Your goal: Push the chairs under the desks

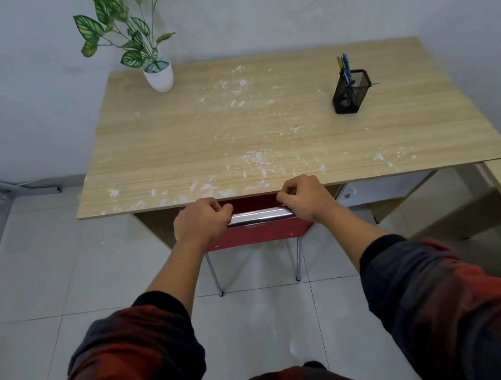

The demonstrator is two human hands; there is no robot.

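Both hands on the red chair (258, 232): left hand (199, 222) and right hand (305, 198) each curled tight around the chrome top rail (259, 215) of its backrest. Chair sits mostly under the desk (266, 129), backrest at the desk's near edge, rear legs sticking out. On the desk: potted plant (159, 76) far-left corner, pen holder (351, 91) right side.

Potted plant (157, 73), mesh pen holder (350, 93)
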